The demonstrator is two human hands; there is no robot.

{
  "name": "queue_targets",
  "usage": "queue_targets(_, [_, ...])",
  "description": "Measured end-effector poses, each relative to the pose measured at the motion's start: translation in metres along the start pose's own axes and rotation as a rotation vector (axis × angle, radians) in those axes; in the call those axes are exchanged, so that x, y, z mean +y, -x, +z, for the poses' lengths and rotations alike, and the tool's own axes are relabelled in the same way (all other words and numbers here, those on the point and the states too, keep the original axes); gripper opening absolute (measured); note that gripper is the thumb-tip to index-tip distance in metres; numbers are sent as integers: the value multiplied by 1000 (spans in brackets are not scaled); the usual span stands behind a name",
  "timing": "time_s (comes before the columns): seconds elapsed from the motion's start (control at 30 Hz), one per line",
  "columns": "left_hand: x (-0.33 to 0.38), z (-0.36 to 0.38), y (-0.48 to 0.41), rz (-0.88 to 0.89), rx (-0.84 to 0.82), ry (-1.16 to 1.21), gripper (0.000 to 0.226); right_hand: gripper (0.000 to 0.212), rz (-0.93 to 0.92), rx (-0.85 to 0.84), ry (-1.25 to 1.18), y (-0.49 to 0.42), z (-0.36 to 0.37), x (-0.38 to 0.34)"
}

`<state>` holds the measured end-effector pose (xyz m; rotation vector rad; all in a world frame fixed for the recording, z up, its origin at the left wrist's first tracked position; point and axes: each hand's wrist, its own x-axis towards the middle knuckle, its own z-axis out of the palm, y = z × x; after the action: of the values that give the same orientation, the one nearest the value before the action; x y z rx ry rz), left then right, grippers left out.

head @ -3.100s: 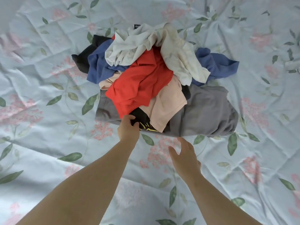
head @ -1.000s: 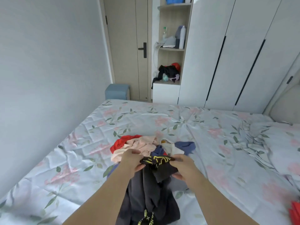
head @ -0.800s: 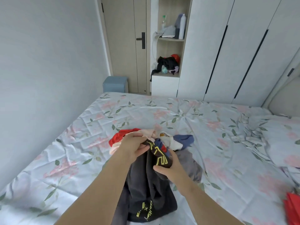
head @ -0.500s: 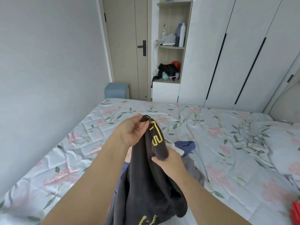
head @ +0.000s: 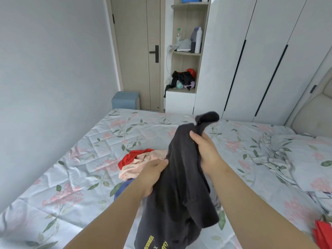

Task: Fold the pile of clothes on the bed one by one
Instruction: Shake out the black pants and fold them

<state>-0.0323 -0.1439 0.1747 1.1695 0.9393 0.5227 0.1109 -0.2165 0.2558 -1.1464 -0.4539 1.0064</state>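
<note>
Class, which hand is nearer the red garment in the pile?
Left. The left hand grips the dark shirt beside the red garment; the right hand holds it farther right.

Pale grey wall [head: 45, 69] left of bed [head: 71, 177]; beyond, wooden door [head: 136, 51], blue stool [head: 125, 100], shelf niche [head: 186, 53], white wardrobes [head: 260, 60]; padded headboard [head: 312, 108] right.

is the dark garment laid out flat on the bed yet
No, the dark garment hangs bunched in the air, gripped by the left hand and the right hand above the bed.
</note>
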Motion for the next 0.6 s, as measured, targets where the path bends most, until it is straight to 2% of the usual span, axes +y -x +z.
queue_targets(0.07, [13, 5, -1, -33, 79, 199, 25, 51, 40, 13, 117, 5, -14, 15])
queue_targets(0.1, [22, 8, -1, -58, 101, 293, 27, 53, 88, -15, 131, 9, -21, 24])
queue_targets(0.2, [49, 12, 0, -130, 134, 462, 37, 40, 258, -182, 198, 27, -32, 42])
queue_targets(0.3, [69, 8, 4, -134, 160, 521, 37, 33, 273, -222, 260, 30, -35, 35])
queue_targets(0.37, [72, 2, 5, -53, 169, 472, 33, 27, 250, -139, 212, 27, -32, 22])
queue_targets(0.5, [63, 8, 16, 194, 207, 55, 9, 20, 331, 95, -47, 14, -15, 6])
queue_targets(0.53, [59, 13, 22, 224, 160, -20, 8, 21, 330, 137, -123, 12, -10, 4])
queue_targets(0.6, [48, 21, 30, 215, -23, -47, 20, 26, 334, 236, -264, 6, -4, -2])
